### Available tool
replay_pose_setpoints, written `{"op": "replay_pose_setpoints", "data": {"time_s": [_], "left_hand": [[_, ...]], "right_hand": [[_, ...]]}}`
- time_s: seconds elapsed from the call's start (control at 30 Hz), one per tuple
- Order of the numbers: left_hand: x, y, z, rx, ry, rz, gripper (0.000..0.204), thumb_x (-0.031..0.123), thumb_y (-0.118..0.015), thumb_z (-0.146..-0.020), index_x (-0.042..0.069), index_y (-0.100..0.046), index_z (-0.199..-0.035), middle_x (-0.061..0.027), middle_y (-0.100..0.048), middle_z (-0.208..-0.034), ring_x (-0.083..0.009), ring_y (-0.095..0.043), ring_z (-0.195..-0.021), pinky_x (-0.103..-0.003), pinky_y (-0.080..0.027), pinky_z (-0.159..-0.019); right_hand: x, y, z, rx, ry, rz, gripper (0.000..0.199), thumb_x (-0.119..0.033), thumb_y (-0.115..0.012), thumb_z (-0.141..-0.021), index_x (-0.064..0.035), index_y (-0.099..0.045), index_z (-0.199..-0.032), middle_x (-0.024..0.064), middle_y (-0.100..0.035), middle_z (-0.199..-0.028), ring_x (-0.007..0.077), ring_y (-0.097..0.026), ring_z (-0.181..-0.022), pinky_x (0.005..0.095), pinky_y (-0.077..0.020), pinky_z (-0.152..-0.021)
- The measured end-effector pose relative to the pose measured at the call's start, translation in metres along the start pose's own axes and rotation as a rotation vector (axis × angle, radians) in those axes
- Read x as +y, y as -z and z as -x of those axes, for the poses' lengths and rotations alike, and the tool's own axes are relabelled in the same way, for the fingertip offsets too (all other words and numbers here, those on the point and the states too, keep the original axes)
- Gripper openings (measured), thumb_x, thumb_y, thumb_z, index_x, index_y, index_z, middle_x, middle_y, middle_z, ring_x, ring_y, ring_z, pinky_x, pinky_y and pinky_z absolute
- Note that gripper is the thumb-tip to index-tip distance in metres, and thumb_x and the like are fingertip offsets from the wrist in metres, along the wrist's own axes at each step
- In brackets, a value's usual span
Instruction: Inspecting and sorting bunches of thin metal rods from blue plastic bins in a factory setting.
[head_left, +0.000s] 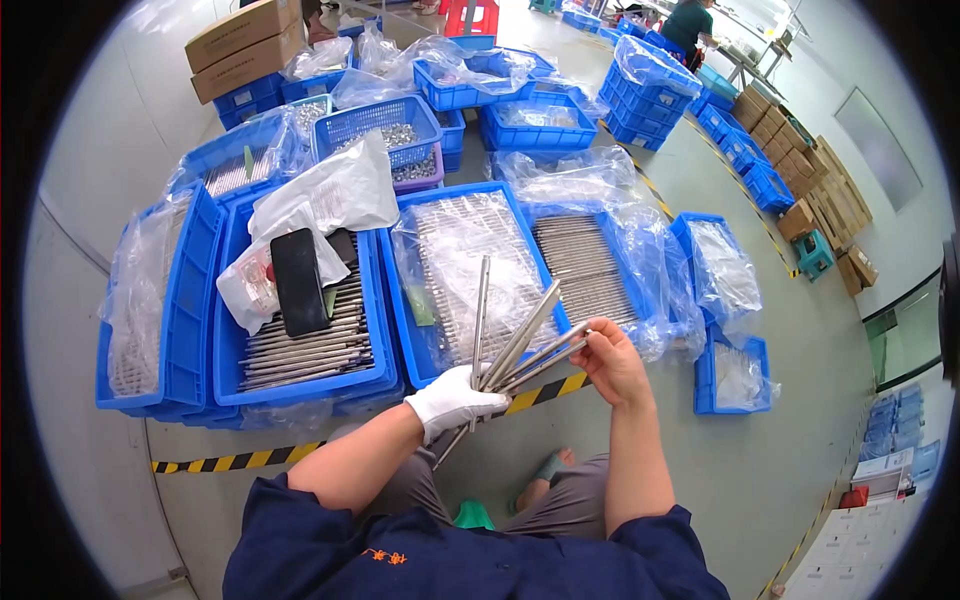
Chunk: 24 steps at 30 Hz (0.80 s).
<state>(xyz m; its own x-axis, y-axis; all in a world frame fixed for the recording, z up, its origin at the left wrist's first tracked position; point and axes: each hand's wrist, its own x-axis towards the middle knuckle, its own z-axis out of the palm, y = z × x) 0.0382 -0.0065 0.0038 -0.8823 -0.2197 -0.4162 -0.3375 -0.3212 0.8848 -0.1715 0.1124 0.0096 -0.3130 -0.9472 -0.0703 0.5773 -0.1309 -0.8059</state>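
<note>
Several slim metal rods fan out from my left hand, which wears a white glove and is closed round their lower part. My bare right hand pinches the far ends of the rods that lean to the right. Just beyond my hands stands a blue crate with rows of metal rods under clear plastic. To its right, another blue crate holds closely stacked rods. A crate on the left also has metal rods in it, with a black phone and a white plastic bag on top.
A blue basket of small metal parts stands behind the crates. Cartons are stacked at the back left, blue crates at the back right. Black-and-yellow floor tape runs before the crates. Another person is far off.
</note>
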Motion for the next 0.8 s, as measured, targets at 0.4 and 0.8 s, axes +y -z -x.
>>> {"op": "replay_pose_setpoints", "data": {"time_s": [0.4, 0.8], "left_hand": [[0.004, 0.001, 0.002, 0.049, 0.003, -0.009, 0.03, 0.024, -0.064, -0.072, 0.005, -0.054, -0.093, -0.0018, -0.053, -0.072, -0.0081, -0.049, -0.062, -0.023, -0.039, -0.056], [-0.002, 0.003, -0.005, 0.13, -0.1, 0.044, 0.027, 0.017, -0.066, -0.071, 0.004, -0.057, -0.093, 0.0006, -0.055, -0.076, -0.0064, -0.049, -0.067, -0.022, -0.041, -0.06]], "right_hand": [[-0.002, -0.005, 0.002, 0.16, -0.046, 0.24, 0.012, -0.004, -0.059, -0.076, -0.0044, -0.055, -0.087, 0.0051, -0.06, -0.082, 0.0093, -0.056, -0.069, 0.0193, -0.0466, -0.061], [0.042, -0.034, 0.004, 0.093, -0.196, 0.268, 0.019, -0.008, -0.063, -0.073, -0.0053, -0.056, -0.091, 0.0011, -0.059, -0.082, 0.0083, -0.053, -0.074, 0.0209, -0.0412, -0.064]]}}
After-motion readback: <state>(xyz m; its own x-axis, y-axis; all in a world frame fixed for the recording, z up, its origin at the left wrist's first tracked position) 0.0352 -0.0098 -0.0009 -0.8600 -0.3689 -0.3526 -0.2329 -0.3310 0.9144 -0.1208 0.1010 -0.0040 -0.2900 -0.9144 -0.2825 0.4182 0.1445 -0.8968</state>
